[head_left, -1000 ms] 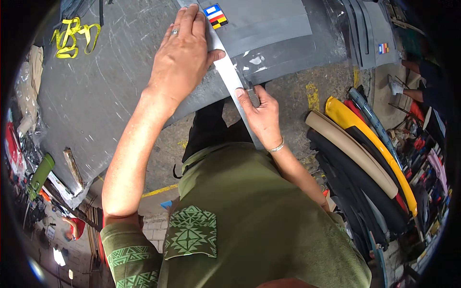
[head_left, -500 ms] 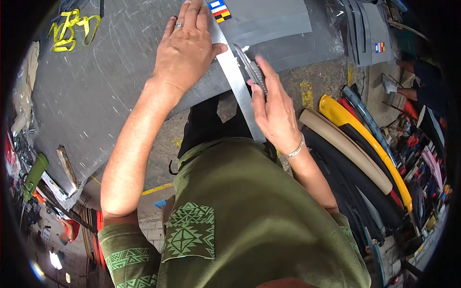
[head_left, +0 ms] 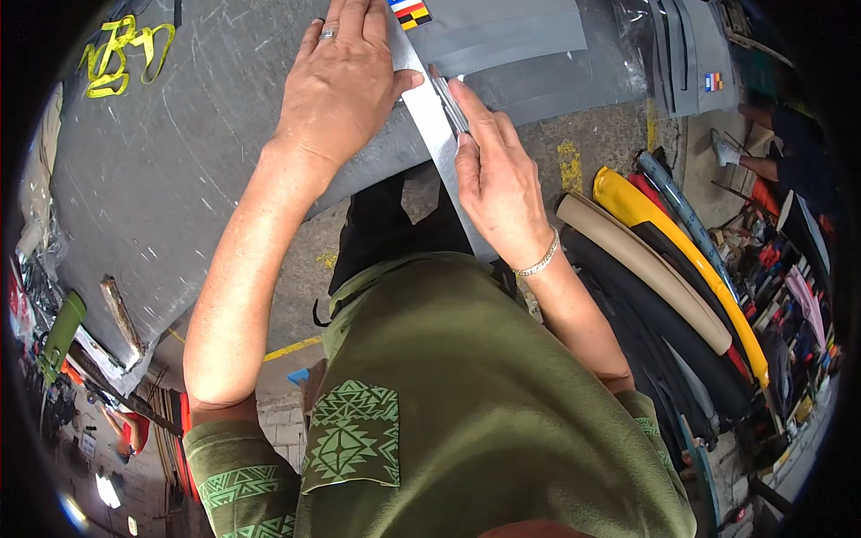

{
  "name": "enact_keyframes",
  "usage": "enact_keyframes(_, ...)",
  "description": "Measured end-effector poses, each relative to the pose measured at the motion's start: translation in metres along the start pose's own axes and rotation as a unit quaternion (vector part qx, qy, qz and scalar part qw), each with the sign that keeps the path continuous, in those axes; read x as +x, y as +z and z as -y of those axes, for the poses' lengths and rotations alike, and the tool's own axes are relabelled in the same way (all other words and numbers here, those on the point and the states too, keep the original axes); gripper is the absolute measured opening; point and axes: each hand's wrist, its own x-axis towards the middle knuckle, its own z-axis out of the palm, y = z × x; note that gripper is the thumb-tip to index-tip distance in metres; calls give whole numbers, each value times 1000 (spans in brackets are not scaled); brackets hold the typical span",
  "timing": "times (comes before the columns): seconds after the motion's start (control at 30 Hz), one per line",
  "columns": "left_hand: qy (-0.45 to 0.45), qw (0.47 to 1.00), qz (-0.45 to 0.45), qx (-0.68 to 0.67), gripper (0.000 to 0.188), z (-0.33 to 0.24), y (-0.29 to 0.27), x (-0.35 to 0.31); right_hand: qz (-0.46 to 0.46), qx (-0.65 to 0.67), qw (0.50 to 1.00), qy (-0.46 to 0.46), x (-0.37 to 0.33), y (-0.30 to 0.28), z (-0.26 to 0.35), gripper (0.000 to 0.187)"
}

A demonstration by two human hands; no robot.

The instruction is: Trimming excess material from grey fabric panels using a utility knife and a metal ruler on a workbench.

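My left hand (head_left: pixel 334 103) lies flat, palm down, on the table with its fingers stretched forward. Its thumb and finger edge press on a long metal straightedge (head_left: pixel 434 139), which runs past the table's near edge toward my waist. In my right hand (head_left: pixel 504 184) is a slim grey utility knife (head_left: pixel 451 106), the index finger laid along it. The knife's tip points forward, close beside the right side of the straightedge; whether the blade touches the material cannot be made out. Right of the straightedge lies a grey sheet (head_left: pixel 516 40) with a small multicoloured flag-patterned label (head_left: pixel 412 13).
A tangled yellow measuring tape (head_left: pixel 112 58) rests at the far left of the dark scratched table (head_left: pixel 179 170). To my right stand tan (head_left: pixel 646 269) and yellow (head_left: pixel 691 260) rolls. More grey pieces (head_left: pixel 695 63) hang at the far right, near another person's leg (head_left: pixel 758 168).
My right index finger, lifted off the knife earlier, now rests along it. My right hand has shifted slightly forward and left. The left hand keeps its place on the straightedge.
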Motion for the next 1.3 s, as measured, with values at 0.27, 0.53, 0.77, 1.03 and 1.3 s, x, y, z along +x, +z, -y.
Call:
enact_keyframes(0.27, -5, 1000, -4, -2, 80, 1, 2, 1, 15, -21, 1000, 8, 2, -2, 2, 59)
enact_keyframes(0.53, -4, 1000, -9, -9, 80, 0, 2, 0, 19, -16, 1000, 12, 3, -4, 5, 59)
enact_keyframes(0.77, -4, 1000, -5, -8, 80, -1, 0, -1, 20, -18, 999, 17, 3, -5, 7, 60)
enact_keyframes(1.03, 44, 993, -102, -43, 78, 19, 31, -5, 48, -59, 997, 5, 12, -17, 20, 58)
enact_keyframes(1.3, 25, 998, -52, 13, 77, 15, 25, -3, 71, -78, 994, -21, 18, -29, 27, 59)
